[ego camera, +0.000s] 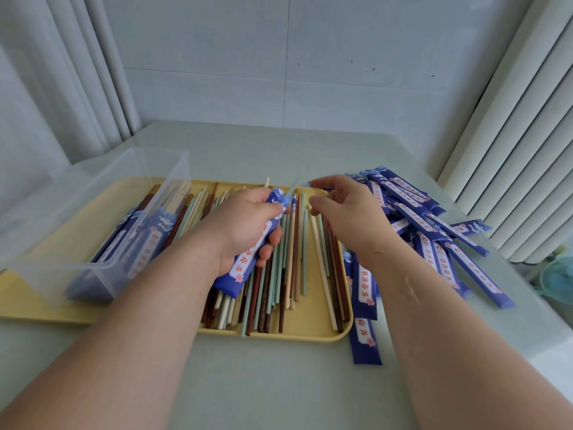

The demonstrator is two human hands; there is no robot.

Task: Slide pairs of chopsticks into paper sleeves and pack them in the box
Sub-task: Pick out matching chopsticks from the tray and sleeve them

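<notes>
The paper sleeve (245,262) is gripped in the curled fingers of the left hand (245,225), above the loose chopsticks (291,268) in the yellow tray (310,332). The right hand (344,218), at 3 o'clock of the sleeve's mouth, has bent fingers; whether it holds anything cannot be told. The clear box (93,212) sits at 9 o'clock on the tray. The pile of sleeves (434,237) lies at 3 o'clock on the surface (248,383).
</notes>
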